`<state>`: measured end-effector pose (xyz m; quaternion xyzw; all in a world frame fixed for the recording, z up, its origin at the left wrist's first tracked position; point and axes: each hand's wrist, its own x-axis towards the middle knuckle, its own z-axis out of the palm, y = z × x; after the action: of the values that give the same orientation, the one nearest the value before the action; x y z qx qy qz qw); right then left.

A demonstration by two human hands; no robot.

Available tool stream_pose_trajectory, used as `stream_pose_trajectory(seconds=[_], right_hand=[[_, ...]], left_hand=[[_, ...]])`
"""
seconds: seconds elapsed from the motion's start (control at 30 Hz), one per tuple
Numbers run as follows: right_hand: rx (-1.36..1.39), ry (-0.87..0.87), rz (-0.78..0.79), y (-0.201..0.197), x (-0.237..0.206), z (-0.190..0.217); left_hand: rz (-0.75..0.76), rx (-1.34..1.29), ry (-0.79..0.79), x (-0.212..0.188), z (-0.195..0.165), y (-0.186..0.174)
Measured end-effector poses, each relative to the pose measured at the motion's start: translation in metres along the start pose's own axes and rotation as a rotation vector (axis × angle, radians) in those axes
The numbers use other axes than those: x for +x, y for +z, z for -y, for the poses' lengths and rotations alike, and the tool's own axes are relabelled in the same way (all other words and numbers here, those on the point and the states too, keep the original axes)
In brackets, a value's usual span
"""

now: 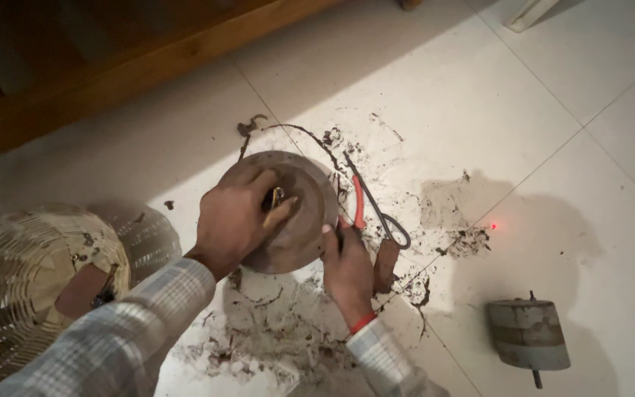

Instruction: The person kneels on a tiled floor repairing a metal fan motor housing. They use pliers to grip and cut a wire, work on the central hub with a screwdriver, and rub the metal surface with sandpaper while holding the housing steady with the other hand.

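A round, rusty brown metal disc [304,220] with small holes along its rim is tilted up off the white tile floor. My left hand [238,219] lies over its face and pinches a small brass-coloured part [273,200] at its centre. My right hand [348,266] steadies the disc's right edge from below; a red band sits at that wrist. Just right of the disc, red-handled pliers [370,207] lie on the floor.
Dirt and debris [273,331] litter the tiles around the disc. A woven wicker cage [34,283] lies at the left. A grey cylindrical motor part with a shaft [528,333] lies lower right. A wooden furniture edge [112,73] runs along the top left.
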<state>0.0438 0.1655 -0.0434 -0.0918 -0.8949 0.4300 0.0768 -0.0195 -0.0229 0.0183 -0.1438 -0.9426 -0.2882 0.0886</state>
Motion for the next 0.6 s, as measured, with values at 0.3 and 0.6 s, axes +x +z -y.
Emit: stream_pose_trajectory(seconds=[0.3, 0.6], right_hand=[[-0.209, -0.335, -0.069, 0.000, 0.027, 0.032], [-0.197, -0.394, 0.182, -0.001, 0.047, 0.029]], left_hand=[[-0.068, -0.311, 0.049, -0.020, 0.010, 0.012], [0.119, -0.421, -0.099, -0.013, 0.009, 0.006]])
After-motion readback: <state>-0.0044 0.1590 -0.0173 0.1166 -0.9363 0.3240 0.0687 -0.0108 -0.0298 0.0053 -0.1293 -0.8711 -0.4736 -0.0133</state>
